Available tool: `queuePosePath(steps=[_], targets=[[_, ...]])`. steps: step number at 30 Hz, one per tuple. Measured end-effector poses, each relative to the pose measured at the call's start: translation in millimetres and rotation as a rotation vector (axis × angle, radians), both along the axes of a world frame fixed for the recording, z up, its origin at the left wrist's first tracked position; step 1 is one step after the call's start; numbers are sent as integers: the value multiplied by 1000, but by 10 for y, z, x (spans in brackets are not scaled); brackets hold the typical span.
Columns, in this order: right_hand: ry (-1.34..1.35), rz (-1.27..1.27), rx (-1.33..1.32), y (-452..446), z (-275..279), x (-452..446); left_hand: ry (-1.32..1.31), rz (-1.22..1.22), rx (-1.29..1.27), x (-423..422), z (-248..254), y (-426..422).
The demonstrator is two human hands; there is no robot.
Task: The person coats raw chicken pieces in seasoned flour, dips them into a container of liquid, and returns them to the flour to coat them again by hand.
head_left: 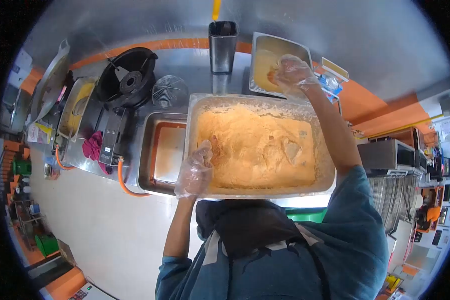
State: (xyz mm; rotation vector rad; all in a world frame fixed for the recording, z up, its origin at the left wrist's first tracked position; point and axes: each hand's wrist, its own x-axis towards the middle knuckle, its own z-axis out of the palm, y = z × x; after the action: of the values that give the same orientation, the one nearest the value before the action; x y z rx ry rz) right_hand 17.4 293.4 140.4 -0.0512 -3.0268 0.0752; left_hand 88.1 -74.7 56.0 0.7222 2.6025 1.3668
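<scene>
My left hand [194,172], in a clear plastic glove, is at the left side of a large tray of orange-tinted flour [255,145]. Its fingers close on a brownish, flour-coated piece of food [216,149], which looks like meat. Behind that tray, my right hand [294,72], gloved the same way, reaches into a smaller metal pan [256,55] with a pale yellow layer inside. An orange-brown piece of food [272,76] shows at its closed fingertips. A rounded lump [291,150] lies in the flour on the right.
Left of the flour tray is a shallow metal tray [144,165] with reddish liquid along its edges. Farther left are a wire basket [170,91], a black burner [130,80], an orange hose [122,177] and a purple cloth [91,147]. A tall metal container [222,50] stands behind.
</scene>
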Motion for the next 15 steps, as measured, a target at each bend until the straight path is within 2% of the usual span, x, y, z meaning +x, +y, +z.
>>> queuePosePath(steps=[2,5,7,8,10,11,14,15], targets=[[46,58,-216,-93,15,159,-27,-19,-29,12,-29,0],[-34,94,-1028,-191,-757,294,-15,-88,-153,62,3,110],[-45,120,-1149,-526,-856,455,352,-405,-597,152,-195,253],[-44,133,-994,-815,-776,547,550,-554,-812,191,-307,351],[-330,123,-522,-973,-1470,348,372,-731,-847,291,-433,704],[-319,121,-451,-986,-1487,407,281,-813,-862,348,-483,900],[-296,74,-301,-1046,-1438,595,-236,-465,-734,450,-602,1358],[-299,24,-294,-991,-1391,658,-236,-472,-740,468,-501,1423]])
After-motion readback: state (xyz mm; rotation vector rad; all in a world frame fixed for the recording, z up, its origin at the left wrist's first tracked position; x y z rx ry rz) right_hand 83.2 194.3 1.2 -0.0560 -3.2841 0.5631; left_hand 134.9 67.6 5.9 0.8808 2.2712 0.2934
